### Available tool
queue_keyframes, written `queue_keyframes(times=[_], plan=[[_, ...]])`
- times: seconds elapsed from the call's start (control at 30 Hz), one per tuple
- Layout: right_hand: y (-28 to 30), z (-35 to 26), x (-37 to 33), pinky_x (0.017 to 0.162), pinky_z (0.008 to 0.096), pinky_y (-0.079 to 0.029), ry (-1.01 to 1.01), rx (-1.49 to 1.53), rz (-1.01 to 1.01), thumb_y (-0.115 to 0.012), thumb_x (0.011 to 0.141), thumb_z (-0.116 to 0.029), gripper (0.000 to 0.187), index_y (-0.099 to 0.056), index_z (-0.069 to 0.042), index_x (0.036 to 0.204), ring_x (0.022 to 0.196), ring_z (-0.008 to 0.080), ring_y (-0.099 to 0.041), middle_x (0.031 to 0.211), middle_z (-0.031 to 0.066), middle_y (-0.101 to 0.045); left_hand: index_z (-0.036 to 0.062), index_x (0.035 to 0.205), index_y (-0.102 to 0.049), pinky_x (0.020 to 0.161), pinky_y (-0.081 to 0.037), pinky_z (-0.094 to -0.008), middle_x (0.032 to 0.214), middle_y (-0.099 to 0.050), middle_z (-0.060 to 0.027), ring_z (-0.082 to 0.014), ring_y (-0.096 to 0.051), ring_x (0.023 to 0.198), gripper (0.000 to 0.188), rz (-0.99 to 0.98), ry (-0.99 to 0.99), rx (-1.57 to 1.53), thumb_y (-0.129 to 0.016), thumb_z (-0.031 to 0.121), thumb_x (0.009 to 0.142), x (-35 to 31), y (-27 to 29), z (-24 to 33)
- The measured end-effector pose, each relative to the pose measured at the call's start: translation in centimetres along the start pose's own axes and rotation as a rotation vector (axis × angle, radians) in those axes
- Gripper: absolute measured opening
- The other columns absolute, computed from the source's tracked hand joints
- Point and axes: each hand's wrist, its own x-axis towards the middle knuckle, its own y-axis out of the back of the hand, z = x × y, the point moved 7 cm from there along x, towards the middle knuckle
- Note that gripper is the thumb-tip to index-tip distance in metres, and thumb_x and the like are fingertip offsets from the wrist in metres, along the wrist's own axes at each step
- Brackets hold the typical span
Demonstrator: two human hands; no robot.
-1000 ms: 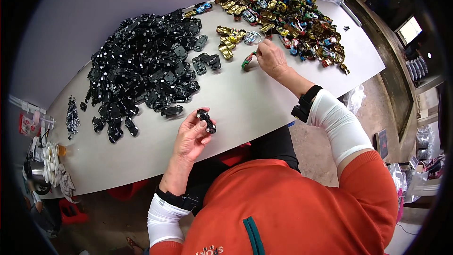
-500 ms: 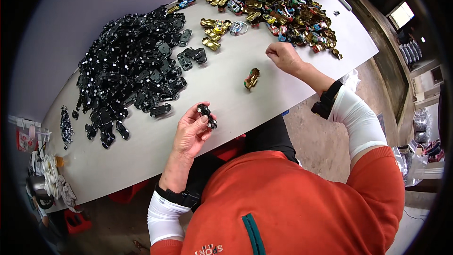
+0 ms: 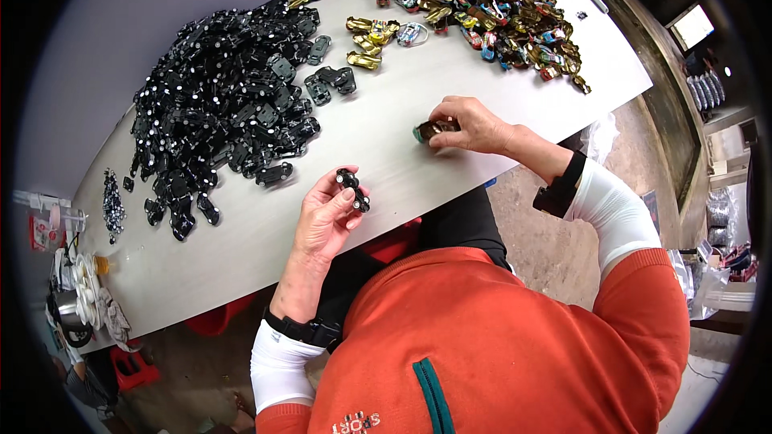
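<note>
Near the table's front edge, my left hand [image 3: 326, 213] pinches a black toy car chassis [image 3: 352, 190] with small wheels between thumb and fingers. Farther right, my right hand [image 3: 470, 127] has closed its fingers on a toy car body shell [image 3: 437, 126], brownish gold with a touch of green at its left end. My fingers cover part of the shell, which is low over or on the tabletop. A gap of bare table separates the two hands.
A large heap of black chassis [image 3: 225, 96] fills the table's left side. At the back right lies a heap of colourful and gold car shells [image 3: 490, 8]. A few gold shells [image 3: 366, 60] lie between them. Small wheel parts [image 3: 112, 207] form a pile at far left on the white table [image 3: 241, 273].
My right hand has come down and left from beside the coloured heap and taken hold of the shell that lay alone. My left hand keeps the chassis, nearly still.
</note>
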Motion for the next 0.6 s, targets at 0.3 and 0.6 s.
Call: queue_keyframes(times=[0.3, 0.6], plan=[[-4.1, -3.6, 1.1, 0.035, 0.0151, -0.027, -0.355, 1.382, -0.682, -0.053, 0.086, -0.046, 0.048, -0.055, 0.002, 0.089, 0.047, 0.0031, -0.038, 0.071, 0.0036, -0.051, 0.0006, 0.111, -0.055, 0.06, -0.048, -0.0231, 0.092, -0.062, -0.0107, -0.0121, -0.059, 0.074, 0.034, -0.113, -0.083, -0.115, -0.065, 0.007, 0.08, 0.8, -3.0, 2.6], [-5.0, -4.1, 3.2, 0.033, 0.0163, -0.026, -0.467, 1.224, -0.784, -0.046, 0.091, -0.044, 0.046, -0.056, 0.001, 0.085, 0.045, 0.0039, -0.037, 0.066, 0.0017, -0.049, 0.0019, 0.103, -0.059, 0.067, -0.051, -0.0285, 0.101, -0.061, -0.0111, -0.0153, -0.058, 0.077, 0.022, -0.127, -0.084, -0.105, -0.061, 0.006, 0.082, 3.4, -2.0, 3.5]])
